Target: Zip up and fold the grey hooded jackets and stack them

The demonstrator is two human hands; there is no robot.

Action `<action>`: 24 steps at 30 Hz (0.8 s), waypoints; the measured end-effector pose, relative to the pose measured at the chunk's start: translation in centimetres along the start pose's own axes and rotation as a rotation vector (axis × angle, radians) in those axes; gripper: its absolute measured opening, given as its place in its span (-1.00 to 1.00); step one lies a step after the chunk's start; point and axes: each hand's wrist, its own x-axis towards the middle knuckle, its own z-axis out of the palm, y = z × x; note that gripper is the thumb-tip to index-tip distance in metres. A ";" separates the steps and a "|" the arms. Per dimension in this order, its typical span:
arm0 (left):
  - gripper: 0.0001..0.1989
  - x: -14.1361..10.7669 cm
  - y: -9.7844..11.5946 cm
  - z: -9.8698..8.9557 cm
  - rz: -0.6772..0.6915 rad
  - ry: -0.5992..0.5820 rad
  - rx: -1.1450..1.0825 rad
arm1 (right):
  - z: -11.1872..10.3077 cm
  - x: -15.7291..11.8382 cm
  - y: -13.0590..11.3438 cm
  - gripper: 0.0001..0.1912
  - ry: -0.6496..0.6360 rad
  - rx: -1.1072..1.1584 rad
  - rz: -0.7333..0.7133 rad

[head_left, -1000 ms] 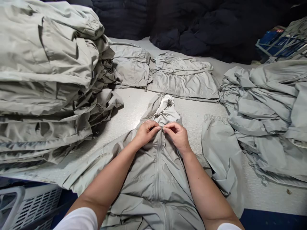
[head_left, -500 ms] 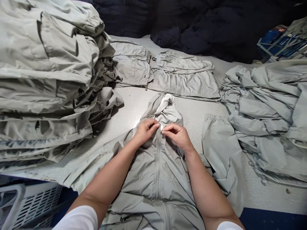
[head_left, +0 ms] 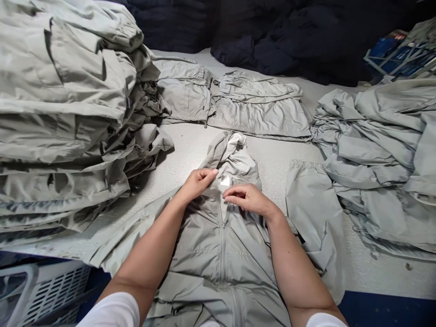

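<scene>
The right hand (head_left: 247, 200) is half open, its fingers lightly curled, fingertips just below a small white label (head_left: 225, 180) inside the collar of a grey hooded jacket (head_left: 218, 259); it seems to hold nothing. The left hand (head_left: 199, 184) lies curled on the collar on the label's other side, and whether it grips the fabric cannot be told. Both hands are near the label, the right slightly nearer. The jacket's long axis runs straight away from the person, with the hood (head_left: 231, 152) farthest and the zip (head_left: 222, 245) up the middle. It lies on a pale counter (head_left: 190, 150). Left of the jacket rises a stack of folded garments (head_left: 57, 104); beyond the hood lie two flat folded garments (head_left: 259, 113); to its right sits a loose heap of grey fabric (head_left: 378, 150); farther beyond the hood are dark padded bundles (head_left: 293, 45); below and left of it is a white plastic crate (head_left: 51, 295).
</scene>
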 end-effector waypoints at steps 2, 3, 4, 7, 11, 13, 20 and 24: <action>-0.32 -0.3 -0.2 -0.7 0.005 -0.037 0.191 | -0.2 -0.1 0.4 -0.53 0.040 -0.258 0.001; -0.33 -0.5 -0.4 -1.0 0.019 -0.050 0.302 | -0.2 -0.2 0.7 -0.45 0.077 -0.380 0.014; -0.37 -0.6 -0.5 -1.2 0.037 -0.067 0.407 | -0.2 -0.3 0.9 -0.41 0.123 -0.486 0.034; -0.72 -0.9 -0.7 -1.1 0.092 -0.119 0.613 | 0.2 -0.4 1.5 -0.50 0.266 -0.709 0.089; -0.71 -1.0 -0.6 -0.4 0.166 -0.152 0.711 | 0.9 -0.2 1.5 -0.70 0.388 -0.829 0.021; -0.64 -1.2 -0.7 -0.1 0.183 -0.188 0.713 | 1.1 0.2 1.5 -0.83 0.406 -0.803 -0.066; -0.04 -1.2 -2.6 0.4 0.086 -0.226 0.797 | 1.5 2.1 3.4 -0.92 0.458 -0.621 -0.037; 0.17 -0.4 -2.5 0.4 -0.031 -0.296 0.856 | 1.3 2.4 4.7 -0.77 0.501 -0.590 0.019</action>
